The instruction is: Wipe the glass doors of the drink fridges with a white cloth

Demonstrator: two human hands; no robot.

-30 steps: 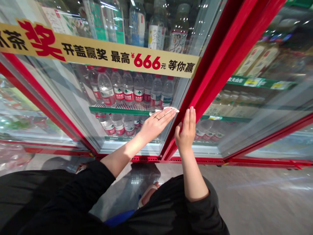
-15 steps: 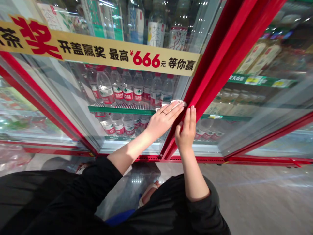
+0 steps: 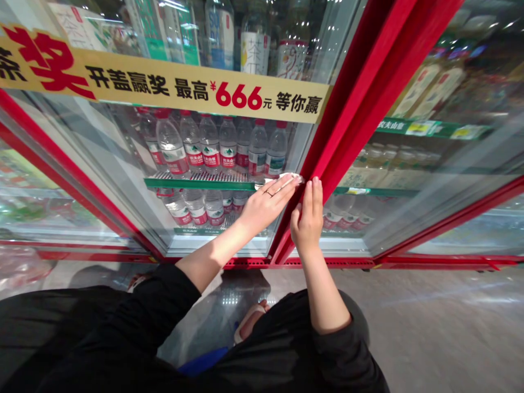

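Note:
My left hand [image 3: 268, 204], a ring on one finger, lies with its fingers stretched over a thin white cloth [image 3: 272, 181], pressing it against the glass door [image 3: 196, 128] by the door's right edge. The cloth is mostly hidden under the fingers, and could be a tissue. Just to the right, my right hand [image 3: 308, 221] rests flat on the red door frame [image 3: 347, 120], fingers together and pointing up, thumb apart. It holds nothing that I can see.
Behind the glass, several water bottles [image 3: 210, 144] stand on green-edged shelves [image 3: 200, 184]. A yellow printed banner [image 3: 164, 79] crosses the door. Another glass door [image 3: 393, 213] is on the right. My foot [image 3: 250, 322] is on the grey floor [image 3: 442, 322] below.
My left hand and the cloth have slid slightly down the glass. My right hand stays on the red frame, a little lower. The view has shifted slightly.

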